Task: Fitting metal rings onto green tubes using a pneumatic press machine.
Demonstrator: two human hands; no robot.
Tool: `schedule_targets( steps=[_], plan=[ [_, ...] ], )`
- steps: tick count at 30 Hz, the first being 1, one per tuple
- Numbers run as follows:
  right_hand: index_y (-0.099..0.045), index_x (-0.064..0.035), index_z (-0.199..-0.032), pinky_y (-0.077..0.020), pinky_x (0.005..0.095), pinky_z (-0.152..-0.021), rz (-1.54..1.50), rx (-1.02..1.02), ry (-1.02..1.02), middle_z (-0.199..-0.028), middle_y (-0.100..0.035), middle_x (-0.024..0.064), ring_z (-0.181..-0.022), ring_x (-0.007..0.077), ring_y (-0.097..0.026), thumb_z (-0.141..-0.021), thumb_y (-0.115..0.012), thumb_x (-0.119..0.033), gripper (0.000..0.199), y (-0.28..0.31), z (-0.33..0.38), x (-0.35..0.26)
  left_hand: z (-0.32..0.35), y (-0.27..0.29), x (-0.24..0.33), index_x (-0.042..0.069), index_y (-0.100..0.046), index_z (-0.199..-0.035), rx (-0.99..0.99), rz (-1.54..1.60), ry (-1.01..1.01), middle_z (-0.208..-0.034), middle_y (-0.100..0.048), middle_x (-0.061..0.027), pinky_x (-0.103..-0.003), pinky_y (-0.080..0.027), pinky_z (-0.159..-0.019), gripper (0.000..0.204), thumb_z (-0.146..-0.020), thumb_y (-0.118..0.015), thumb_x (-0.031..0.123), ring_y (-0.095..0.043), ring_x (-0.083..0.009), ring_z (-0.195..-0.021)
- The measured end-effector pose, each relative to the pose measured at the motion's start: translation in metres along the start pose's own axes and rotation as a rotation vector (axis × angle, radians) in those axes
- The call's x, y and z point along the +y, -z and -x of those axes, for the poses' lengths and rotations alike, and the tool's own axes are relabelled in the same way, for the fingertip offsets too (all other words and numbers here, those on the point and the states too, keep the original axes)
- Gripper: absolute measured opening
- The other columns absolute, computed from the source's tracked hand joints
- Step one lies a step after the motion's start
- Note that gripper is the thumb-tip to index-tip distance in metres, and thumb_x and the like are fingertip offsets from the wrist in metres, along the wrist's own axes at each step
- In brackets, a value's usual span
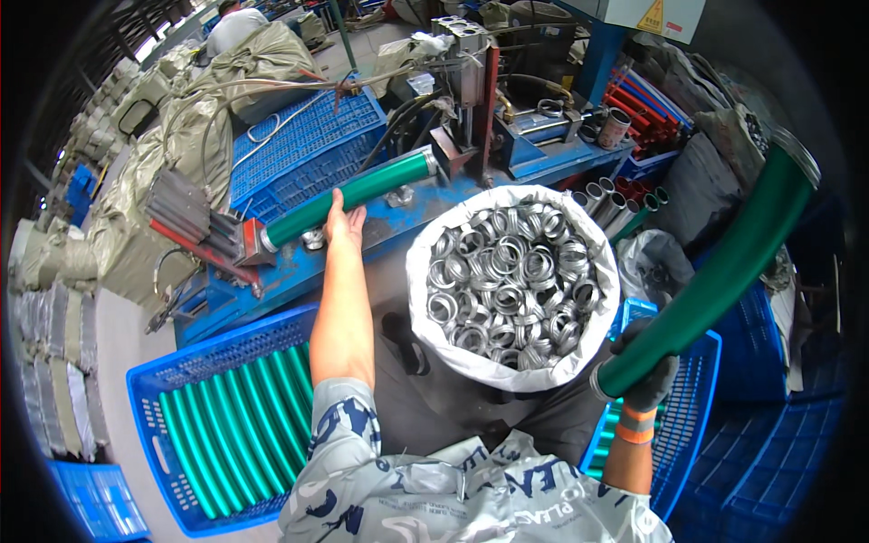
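A green tube (pixel 362 191) with metal collars at its ends lies slanted between the two end blocks of a bench press (pixel 466 149). My bare left hand (pixel 346 223) is at the middle of this tube, thumb against its near side and fingers stretched out below it, not wrapped round it. In a dark grey glove, my right hand (pixel 654 385) grips the lower end of another green tube (pixel 715 281), which slants up to the far right with a metal collar at its top. Between my arms stands a white sack (pixel 424 312) full of shiny metal rings (pixel 507 258).
A blue crate (pixel 145 398) of green tubes sits at my left, another blue crate (pixel 697 416) under my right arm. The blue bench (pixel 398 217) runs across ahead, a stacked blue basket (pixel 308 136) behind it. Metal tubes (pixel 615 204) stand right of the sack.
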State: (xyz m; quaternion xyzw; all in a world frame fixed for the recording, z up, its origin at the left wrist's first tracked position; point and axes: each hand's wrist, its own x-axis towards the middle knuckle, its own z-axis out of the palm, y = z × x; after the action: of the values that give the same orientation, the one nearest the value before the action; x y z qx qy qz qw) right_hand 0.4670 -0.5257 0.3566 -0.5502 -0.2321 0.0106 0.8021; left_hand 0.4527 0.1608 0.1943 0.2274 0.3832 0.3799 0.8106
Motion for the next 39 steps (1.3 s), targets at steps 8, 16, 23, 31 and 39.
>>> schedule_targets(
  steps=[8,16,23,31,39],
  plan=[
    [-0.069,0.0044,-0.138,-0.0651,0.0426,-0.091,0.229,0.295,0.075,-0.123,-0.080,0.0192,-0.103,0.0287,-0.079,-0.101,-0.084,-0.058,0.074,0.062,0.050,-0.023,0.091,0.068,-0.015,-0.002,-0.060,-0.154,0.008,-0.172,-0.205,-0.146,-0.073,-0.0278,-0.053,-0.067,-0.106,0.053,-0.115,-0.078,0.029,-0.081,-0.0418,-0.128],
    [-0.069,0.0019,-0.146,-0.0628,0.0373,-0.093,0.720,0.787,-0.418,-0.125,-0.080,0.0121,-0.113,0.0210,-0.077,-0.108,-0.082,-0.012,0.043,0.368,0.291,-0.021,0.148,0.323,-0.017,-0.007,-0.084,-0.116,0.277,-1.421,-0.924,-0.117,-0.085,-0.0278,-0.051,-0.067,-0.093,0.035,-0.108,-0.082,0.026,-0.081,-0.0399,-0.095],
    [-0.082,0.0028,-0.136,-0.0637,0.0499,-0.103,0.939,1.165,-1.105,-0.121,-0.087,0.0246,-0.116,0.0391,-0.085,-0.097,-0.087,-0.060,0.074,0.374,0.506,0.082,0.334,0.463,-0.052,-0.010,-0.076,-0.137,0.667,-2.108,-1.054,-0.133,-0.081,-0.0330,-0.060,-0.062,-0.105,0.079,-0.099,-0.084,0.059,-0.079,-0.0489,-0.119],
    [-0.082,-0.0005,-0.110,-0.0677,0.0480,-0.066,0.226,1.159,-1.306,-0.098,-0.085,0.0174,-0.075,0.0326,-0.082,-0.107,-0.077,-0.056,0.056,0.406,0.574,0.195,0.377,0.378,-0.111,-0.007,-0.077,-0.136,0.273,-2.335,-0.725,-0.138,-0.080,-0.0290,-0.058,-0.063,-0.107,0.069,-0.102,-0.080,0.054,-0.079,-0.0459,-0.121],
    [-0.084,-0.0041,-0.132,-0.0596,0.0577,-0.111,1.241,0.151,-1.357,-0.132,-0.080,0.0325,-0.126,0.0537,-0.075,-0.102,-0.065,-0.078,0.083,0.406,0.519,0.191,0.382,0.381,-0.169,-0.004,-0.079,-0.134,0.122,-2.406,-0.178,-0.143,-0.079,-0.0244,-0.055,-0.064,-0.108,0.059,-0.105,-0.075,0.047,-0.079,-0.0424,-0.124]
  ],
)
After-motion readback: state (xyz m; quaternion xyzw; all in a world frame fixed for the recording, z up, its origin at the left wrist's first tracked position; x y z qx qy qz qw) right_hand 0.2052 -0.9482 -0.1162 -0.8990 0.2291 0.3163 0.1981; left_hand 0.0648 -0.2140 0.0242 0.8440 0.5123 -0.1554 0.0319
